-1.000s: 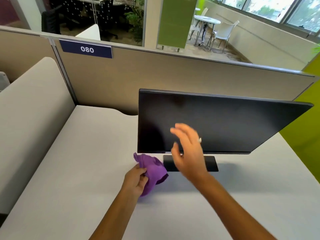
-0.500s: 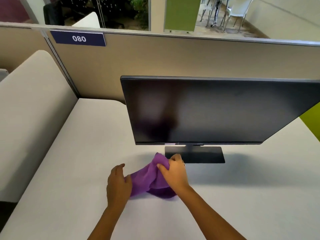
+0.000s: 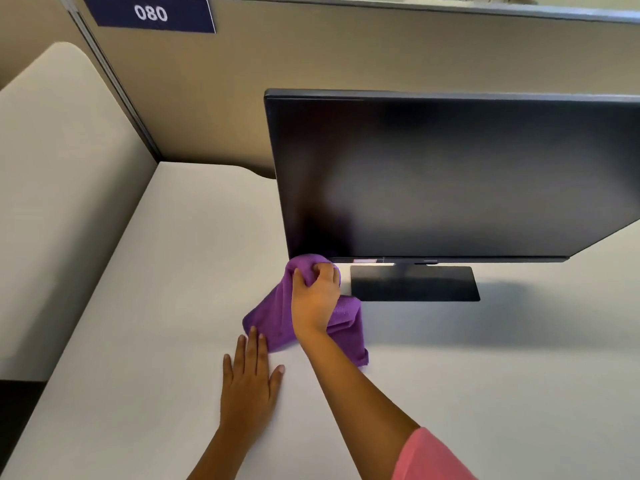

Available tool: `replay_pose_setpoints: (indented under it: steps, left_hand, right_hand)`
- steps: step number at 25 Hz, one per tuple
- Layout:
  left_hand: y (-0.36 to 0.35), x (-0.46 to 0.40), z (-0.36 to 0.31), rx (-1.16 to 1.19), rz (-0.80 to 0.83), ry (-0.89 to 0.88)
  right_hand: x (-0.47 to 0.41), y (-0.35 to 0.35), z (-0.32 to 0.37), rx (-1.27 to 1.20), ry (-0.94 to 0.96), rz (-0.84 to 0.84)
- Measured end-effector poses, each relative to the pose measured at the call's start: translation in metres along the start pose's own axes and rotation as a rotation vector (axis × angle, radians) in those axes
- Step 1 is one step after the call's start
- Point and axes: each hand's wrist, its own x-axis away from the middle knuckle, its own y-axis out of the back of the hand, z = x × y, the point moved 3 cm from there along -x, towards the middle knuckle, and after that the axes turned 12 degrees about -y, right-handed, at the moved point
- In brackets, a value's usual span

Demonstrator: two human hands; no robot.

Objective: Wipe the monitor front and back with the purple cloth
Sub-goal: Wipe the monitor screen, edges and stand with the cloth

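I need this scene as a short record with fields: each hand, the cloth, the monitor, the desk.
right hand: right hand grips the bunched cloth, at the monitor's lower left corner
left hand: left hand flat on the desk, fingers straight, fingertips at the cloth's edge
cloth: purple, its top at the monitor, the rest trailing to the desk
monitor: monitor upright on its base, screen dark
sign: sign on the partition reads 080

Right hand [image 3: 316, 296] grips bunched purple cloth [image 3: 273, 315] at the monitor [image 3: 450, 178] lower-left corner; cloth top looks to touch the bezel, hard to confirm. Rest of cloth trails on the worktop [image 3: 173, 306]. Left hand [image 3: 247, 382] flat on worktop, fingertips at cloth edge. Stand base [image 3: 415, 284] just right of cloth.
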Motion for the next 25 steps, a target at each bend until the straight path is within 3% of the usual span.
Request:
replay_pose_setpoints:
  steps: [9, 20, 25]
  left_hand:
    - [-0.003, 0.000, 0.008, -0.035, -0.018, -0.029]
    - [-0.009, -0.033, -0.053, 0.014, -0.017, -0.088]
    - [-0.029, -0.035, -0.087, 0.013, -0.020, -0.064]
  right_hand:
    - [-0.020, 0.001, -0.013, -0.090, -0.010, -0.127]
    - [-0.103, 0.138, -0.056, -0.020, 0.021, -0.359]
    - [-0.115, 0.165, -0.062, 0.121, 0.112, -0.329]
